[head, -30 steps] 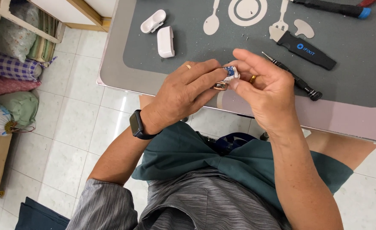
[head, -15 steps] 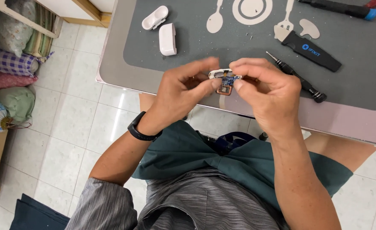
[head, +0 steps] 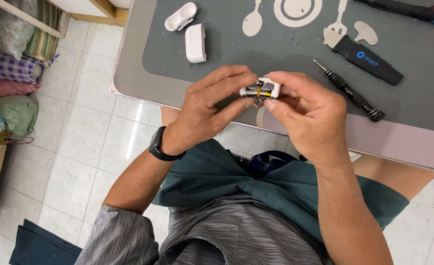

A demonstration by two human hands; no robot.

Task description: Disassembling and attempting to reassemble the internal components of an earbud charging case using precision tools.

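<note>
Held up over the near edge of the table (head: 128,78): a small white inner module (head: 261,89), battery and a yellow flex strip exposed. Pinched at its left end by left hand (head: 212,105), thumb below, fingertips on top. Clamped at the right end by right hand (head: 308,115), thumb and forefinger closed on it. Long axis running left to right, roughly level, open face turned up toward the camera. Best handled by the plastic ends only, keeping pressure off the flex strip, steady and square, no twisting. Resting on the grey mat (head: 423,98): 2 white shell pieces (head: 196,43), a black screwdriver (head: 349,91), a black-handled pry tool (head: 366,58).
</note>
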